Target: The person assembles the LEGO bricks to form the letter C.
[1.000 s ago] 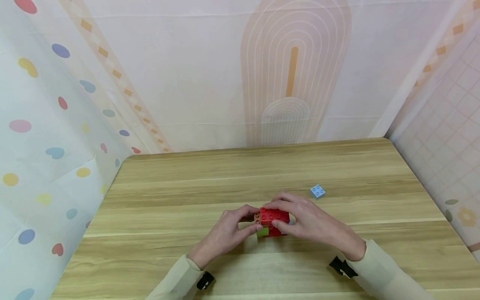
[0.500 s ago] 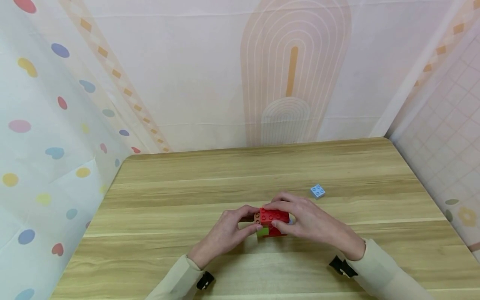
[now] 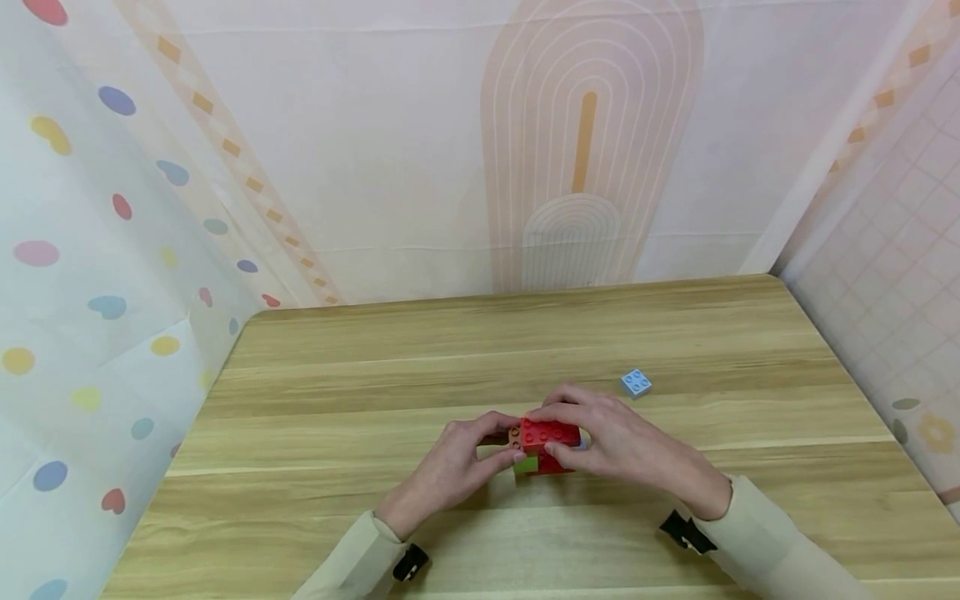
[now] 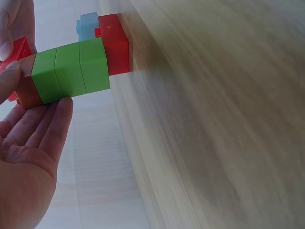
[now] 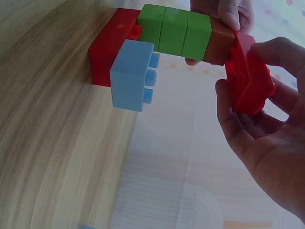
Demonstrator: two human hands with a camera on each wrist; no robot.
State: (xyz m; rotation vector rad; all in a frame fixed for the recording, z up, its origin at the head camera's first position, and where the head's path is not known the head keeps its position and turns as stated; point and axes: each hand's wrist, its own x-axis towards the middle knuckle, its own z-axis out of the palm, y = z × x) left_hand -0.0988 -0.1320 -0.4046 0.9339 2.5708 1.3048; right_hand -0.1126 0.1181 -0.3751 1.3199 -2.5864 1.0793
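Several toy building bricks form a stack on the table. A red base brick (image 4: 115,45) stands at the bottom, with green bricks (image 4: 70,69) above one end and a blue brick (image 5: 129,75) on its other end. A brown brick (image 5: 220,40) tops the green ones. My left hand (image 3: 450,467) holds the brown brick between thumb and fingers, its fingertips also near the uppermost green brick. My right hand (image 3: 626,437) grips a red upper brick (image 5: 249,76), which overhangs sideways on the brown brick. In the right wrist view, a gap shows between this upper brick and the blue one.
A loose light blue brick (image 3: 636,382) with studs facing up lies beyond my right hand. The wooden table (image 3: 337,375) reaches back to a patterned cloth backdrop (image 3: 397,167), with more cloth at both sides.
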